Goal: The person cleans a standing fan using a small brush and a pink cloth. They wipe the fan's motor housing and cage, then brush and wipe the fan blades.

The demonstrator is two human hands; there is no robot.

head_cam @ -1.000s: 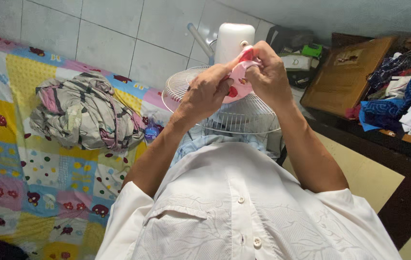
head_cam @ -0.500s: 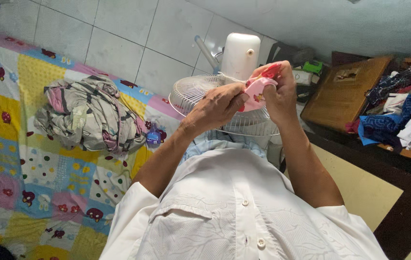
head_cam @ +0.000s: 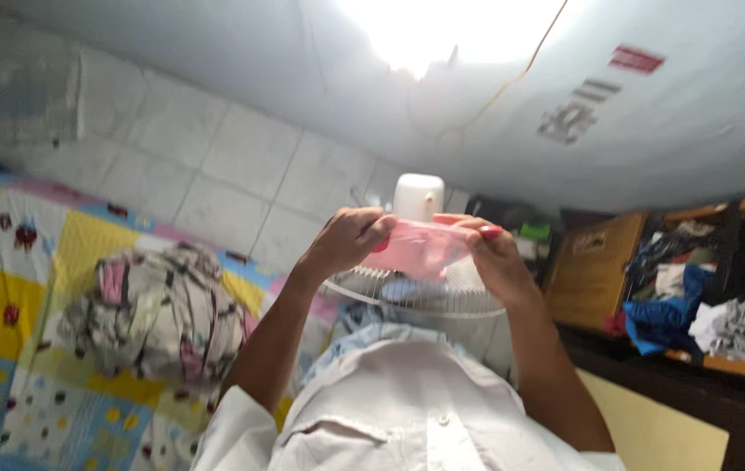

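Both hands, left hand (head_cam: 346, 237) and right hand (head_cam: 494, 253), pinch a pink cloth (head_cam: 416, 247) taut above a white fan (head_cam: 416, 288) (patchwork bedspread (head_cam: 32, 288) left, tiled wall (head_cam: 233, 183) behind).

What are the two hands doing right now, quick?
Left hand: closed, pinching one end of the pink cloth.
Right hand: closed, pinching the other end of the pink cloth, pulled flat between both hands.

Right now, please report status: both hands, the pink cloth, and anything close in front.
Left hand and right hand each grip one end of the pink cloth. Cloth stretched flat between them, raised. White fan directly behind, not touching as far as visible.
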